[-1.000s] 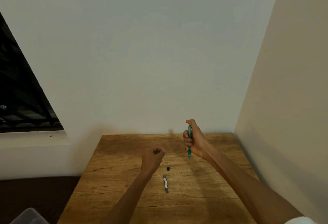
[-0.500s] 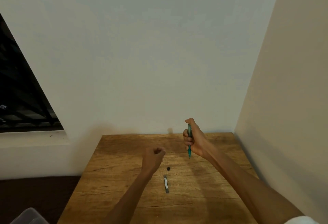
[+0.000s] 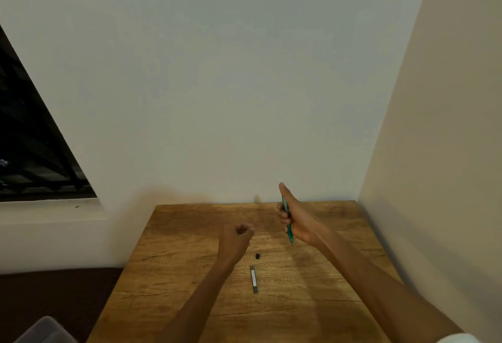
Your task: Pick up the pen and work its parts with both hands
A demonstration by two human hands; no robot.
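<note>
My right hand (image 3: pixel 297 217) grips a green mechanical pencil (image 3: pixel 289 234) upright, tip pointing down above the wooden table (image 3: pixel 190 302), thumb raised near the pencil's top end. My left hand (image 3: pixel 235 239) hovers left of it as a curled fist; whether its fingertips pinch something small cannot be seen. A tiny black cap (image 3: pixel 257 255) lies on the table just right of my left wrist. A slim grey lead case (image 3: pixel 254 278) lies lengthwise a little nearer to me.
The table stands in a corner, with a white wall behind and a beige wall (image 3: pixel 448 152) on the right. A dark window (image 3: pixel 32 157) is at the left. A translucent plastic box (image 3: pixel 43 331) sits on the floor at lower left.
My right hand has risen slightly and the thumb has lifted off the pencil's top. My left hand has stayed still.
</note>
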